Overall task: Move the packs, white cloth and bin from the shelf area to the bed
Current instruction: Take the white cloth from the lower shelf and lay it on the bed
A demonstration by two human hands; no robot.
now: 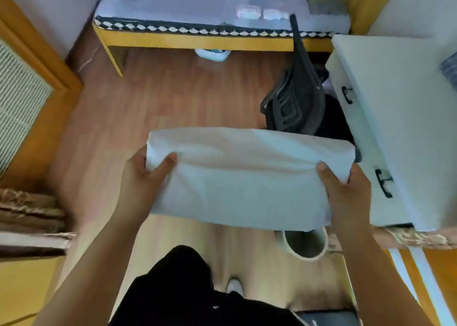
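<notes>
A folded white cloth (247, 177) hangs in front of me above the wooden floor, held at both ends. My left hand (146, 177) grips its left edge, thumb on top. My right hand (346, 194) grips its right edge. The bed (173, 2), with a pale blue sheet and a yellow wooden frame, lies across the top of the view. Two small clear packs (259, 13) rest on the bed near its front edge. A white round bin (305, 245) stands on the floor just below the cloth, partly hidden by it.
A white cabinet with black handles (395, 128) fills the right side. A dark chair (299, 96) stands between it and the bed. A wooden door frame (37, 61) is at left. A small container (212, 54) lies under the bed edge.
</notes>
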